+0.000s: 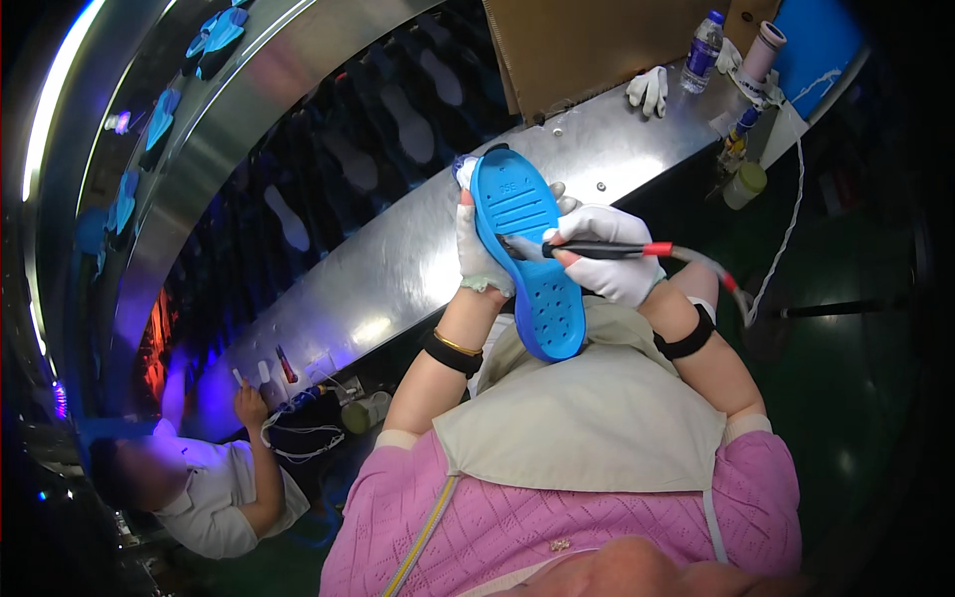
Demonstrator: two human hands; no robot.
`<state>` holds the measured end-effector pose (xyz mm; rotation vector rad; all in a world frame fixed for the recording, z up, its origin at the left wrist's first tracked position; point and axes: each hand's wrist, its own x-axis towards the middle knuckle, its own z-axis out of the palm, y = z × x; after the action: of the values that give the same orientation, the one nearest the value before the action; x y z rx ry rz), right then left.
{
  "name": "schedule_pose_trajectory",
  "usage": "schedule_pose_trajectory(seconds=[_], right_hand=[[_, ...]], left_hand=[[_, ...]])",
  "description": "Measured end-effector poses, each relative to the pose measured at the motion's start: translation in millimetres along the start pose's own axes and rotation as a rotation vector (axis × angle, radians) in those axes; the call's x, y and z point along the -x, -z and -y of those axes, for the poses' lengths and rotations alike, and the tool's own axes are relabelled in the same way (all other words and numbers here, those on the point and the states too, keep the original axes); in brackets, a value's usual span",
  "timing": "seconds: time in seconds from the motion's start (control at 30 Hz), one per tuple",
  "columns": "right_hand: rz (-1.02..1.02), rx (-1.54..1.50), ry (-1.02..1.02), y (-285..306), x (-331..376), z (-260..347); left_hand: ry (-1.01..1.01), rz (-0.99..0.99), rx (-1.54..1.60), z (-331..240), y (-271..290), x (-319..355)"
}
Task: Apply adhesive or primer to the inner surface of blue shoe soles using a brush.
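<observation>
Seen from above, a pale apron [587, 428] is nearest, at 6 o'clock. Over its top edge, just off the middle toward 1 o'clock, a blue sole [552, 298] is held tilted, patterned face up. The gloved left hand [482, 249] grips its 9 o'clock edge, fingers curled around it. The gloved right hand [609, 254] has its fingers closed on the black handle of a corded brush [597, 250], whose tip meets the sole's waist.

Good work here would likely mean a firm left grip, light, even strokes into the grooves and holes, and the cord [733, 286], toward 3 o'clock, kept slack.

The left fingers behind the sole are hidden; pale tips past its right edge may be theirs. The brush's tip is blurred, and whether the sole's lower end touches the apron cannot be told. Beyond, a metal desk [398, 259] runs from 8 to 2 o'clock. Farther, toward 11 o'clock, pale sole shapes [408, 124] sit dim and hard to make out.
</observation>
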<state>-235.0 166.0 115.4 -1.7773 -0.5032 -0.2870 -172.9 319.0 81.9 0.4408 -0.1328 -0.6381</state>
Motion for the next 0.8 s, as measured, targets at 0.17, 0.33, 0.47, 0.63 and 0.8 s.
schedule_pose_trajectory(seconds=[0.17,0.33,0.47,0.63,0.8], right_hand=[[-0.028,0.165,0.016,-10.1,17.3,-1.2],[-0.203,-0.373,-0.421,-2.9,46.2,-28.0],[-0.114,-0.089,-0.172,-7.0,51.4,-27.3],[-0.234,-0.347,-0.398,-5.6,39.2,-16.4],[-0.062,-0.024,0.045,-4.8,27.5,-2.5]], left_hand=[[0.079,-0.087,0.08,3.1,13.3,-0.2],[0.121,0.025,-0.107,28.2,34.6,25.9],[0.072,-0.04,-0.268,47.7,47.6,36.8],[-0.105,0.052,0.002,42.0,27.0,14.6],[-0.255,0.13,0.001,30.8,13.2,-5.8]])
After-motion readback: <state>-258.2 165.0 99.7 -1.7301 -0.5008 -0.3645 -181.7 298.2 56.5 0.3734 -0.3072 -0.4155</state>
